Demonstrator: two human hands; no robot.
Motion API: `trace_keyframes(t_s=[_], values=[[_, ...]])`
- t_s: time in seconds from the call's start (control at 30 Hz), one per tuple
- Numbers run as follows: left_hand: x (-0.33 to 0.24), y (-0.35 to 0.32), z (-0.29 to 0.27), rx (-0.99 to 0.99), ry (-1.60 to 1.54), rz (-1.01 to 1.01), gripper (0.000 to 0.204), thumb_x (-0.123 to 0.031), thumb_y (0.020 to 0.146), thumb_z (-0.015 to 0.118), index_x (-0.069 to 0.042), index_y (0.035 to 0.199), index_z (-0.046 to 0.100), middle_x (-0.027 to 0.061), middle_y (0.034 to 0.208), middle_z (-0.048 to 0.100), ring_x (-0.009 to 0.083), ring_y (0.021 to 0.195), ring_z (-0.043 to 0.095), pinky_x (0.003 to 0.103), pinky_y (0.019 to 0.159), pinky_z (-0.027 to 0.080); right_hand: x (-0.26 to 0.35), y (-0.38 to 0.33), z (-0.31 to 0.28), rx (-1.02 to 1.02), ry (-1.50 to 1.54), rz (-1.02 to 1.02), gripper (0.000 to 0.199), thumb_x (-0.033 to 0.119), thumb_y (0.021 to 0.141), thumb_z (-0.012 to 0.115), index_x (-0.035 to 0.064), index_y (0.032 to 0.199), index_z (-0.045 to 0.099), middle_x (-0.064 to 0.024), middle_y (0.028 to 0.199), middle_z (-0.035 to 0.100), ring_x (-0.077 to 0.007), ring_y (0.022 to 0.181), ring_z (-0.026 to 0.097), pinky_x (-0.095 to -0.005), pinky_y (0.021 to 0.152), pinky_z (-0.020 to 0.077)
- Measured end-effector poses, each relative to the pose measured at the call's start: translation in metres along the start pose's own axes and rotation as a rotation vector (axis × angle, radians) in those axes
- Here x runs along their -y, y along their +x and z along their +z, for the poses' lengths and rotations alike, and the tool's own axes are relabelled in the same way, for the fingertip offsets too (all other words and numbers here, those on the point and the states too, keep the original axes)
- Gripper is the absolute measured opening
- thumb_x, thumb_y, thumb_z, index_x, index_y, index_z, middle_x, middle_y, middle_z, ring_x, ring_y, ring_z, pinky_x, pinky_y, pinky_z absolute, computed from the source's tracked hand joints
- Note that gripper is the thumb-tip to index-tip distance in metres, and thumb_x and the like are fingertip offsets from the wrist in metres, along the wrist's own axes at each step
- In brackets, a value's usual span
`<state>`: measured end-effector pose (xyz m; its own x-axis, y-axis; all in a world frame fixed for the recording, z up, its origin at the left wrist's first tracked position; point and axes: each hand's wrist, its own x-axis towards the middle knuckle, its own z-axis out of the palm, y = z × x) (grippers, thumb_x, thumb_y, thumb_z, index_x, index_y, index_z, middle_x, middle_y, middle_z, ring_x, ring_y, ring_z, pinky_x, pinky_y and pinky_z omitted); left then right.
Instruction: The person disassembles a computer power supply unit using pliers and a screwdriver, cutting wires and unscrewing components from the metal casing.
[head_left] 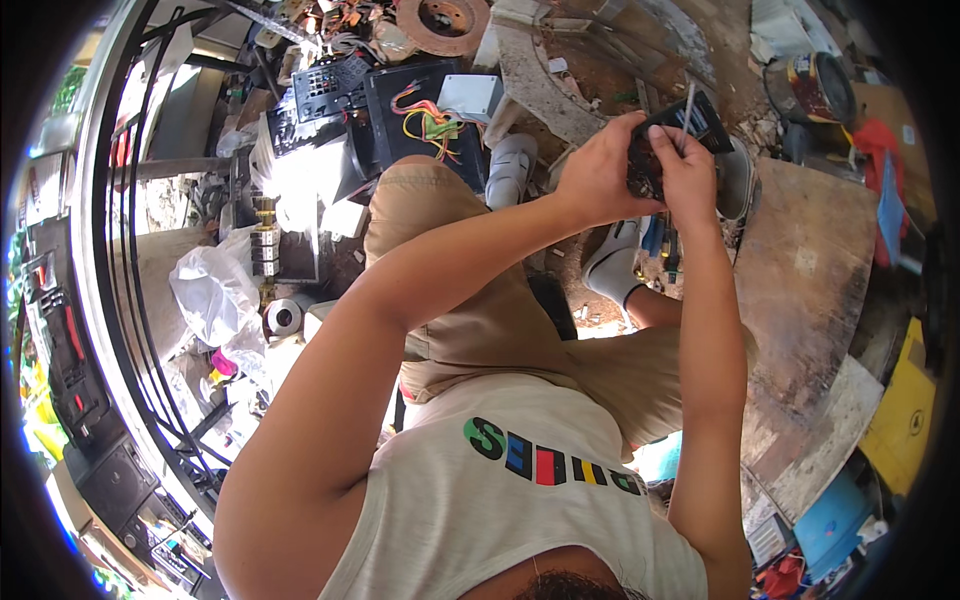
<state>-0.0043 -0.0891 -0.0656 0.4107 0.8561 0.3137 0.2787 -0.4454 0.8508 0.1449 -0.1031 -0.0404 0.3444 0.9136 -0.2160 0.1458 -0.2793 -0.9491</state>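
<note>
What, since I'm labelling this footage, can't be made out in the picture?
Head view: the gripped parts of the black item, hidden by left fingers and right fingers.
Head view: detail on the white patch, washed out by glare.
Head view: the yellow-green thing at far left, blurred near the dark rim.

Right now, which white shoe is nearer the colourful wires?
The left white shoe, close by the grey metal box and colourful wires; the other shoe shows farther right, just below the left hand in view.
</note>
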Motion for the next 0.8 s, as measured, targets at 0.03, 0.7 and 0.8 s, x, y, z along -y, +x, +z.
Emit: trace_keyframes(t_s=[0.03, 0.7, 0.8], values=[[0.001, 0.000, -0.001, -0.001, -0.001, -0.008, 0.105, -0.036, 0.055, 0.092, -0.004, 0.140, 0.039, 0.0169, 0.129, 0.057, 0.0354, 0.114, 0.061, 0.042, 0.093, 0.052, -0.001, 0.000, 0.002, 0.000, 0.034, 0.014, 0.024, 0.021, 0.094, 0.069, -0.0026, 0.096, 0.071, -0.0022, 0.081, 0.070, -0.0072, 0.071, 0.060, -0.0253, 0.067, 0.0501], [0.000, 0.009, -0.005, 0.031, -0.044, -0.044, 0.111, -0.033, 0.052, 0.094, 0.000, 0.141, 0.037, 0.0205, 0.130, 0.054, 0.0379, 0.118, 0.057, 0.043, 0.098, 0.048, 0.017, -0.031, -0.036, -0.159, -0.084, -0.069, 0.029, 0.015, 0.087, 0.073, -0.0002, 0.111, 0.067, -0.0027, 0.085, 0.068, -0.0083, 0.068, 0.060, -0.0240, 0.064, 0.0488], [-0.004, 0.016, -0.005, 0.035, 0.073, 0.064, 0.113, -0.032, 0.055, 0.093, 0.001, 0.144, 0.032, 0.0219, 0.135, 0.048, 0.0395, 0.124, 0.051, 0.043, 0.103, 0.045, -0.013, -0.053, -0.086, -0.277, 0.003, 0.002, 0.041, 0.008, 0.089, 0.065, -0.0003, 0.128, 0.057, -0.0051, 0.100, 0.064, -0.0100, 0.077, 0.062, -0.0237, 0.066, 0.0495]])
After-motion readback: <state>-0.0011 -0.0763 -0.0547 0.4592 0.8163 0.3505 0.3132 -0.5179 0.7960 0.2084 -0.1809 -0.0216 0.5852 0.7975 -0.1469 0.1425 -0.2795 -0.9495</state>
